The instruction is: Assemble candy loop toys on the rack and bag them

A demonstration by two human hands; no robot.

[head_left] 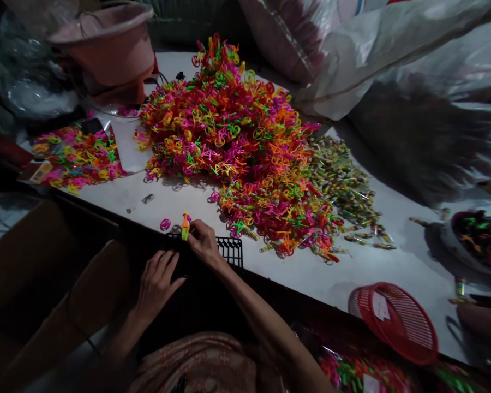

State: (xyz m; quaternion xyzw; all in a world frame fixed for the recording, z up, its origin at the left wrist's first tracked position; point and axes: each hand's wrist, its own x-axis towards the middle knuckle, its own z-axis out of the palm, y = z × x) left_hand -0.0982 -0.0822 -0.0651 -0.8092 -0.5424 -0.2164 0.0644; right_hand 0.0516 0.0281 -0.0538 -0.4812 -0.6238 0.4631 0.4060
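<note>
My right hand (pixel 203 242) pinches a small orange and yellow-green plastic toy piece (pixel 185 227) upright at the table's front edge. Under and beside that hand lies a black slotted rack (pixel 231 250), part of it hidden by the hand. My left hand (pixel 159 274) is held lower, in front of the edge, with its fingers stretched out and nothing in them. Left of the toy piece a small magenta ring (pixel 165 224) lies on the white tabletop. Beyond both hands rises a large heap of bright plastic toy parts (pixel 225 131).
Small printed tubes (pixel 343 177) are piled right of the heap. A red mesh basket (pixel 405 322) tilts at the front edge. Bagged coloured parts (pixel 82 153) lie left, below a pink tub (pixel 106 49). Large plastic sacks (pixel 425 93) stand behind; a bowl (pixel 448 240) sits far right.
</note>
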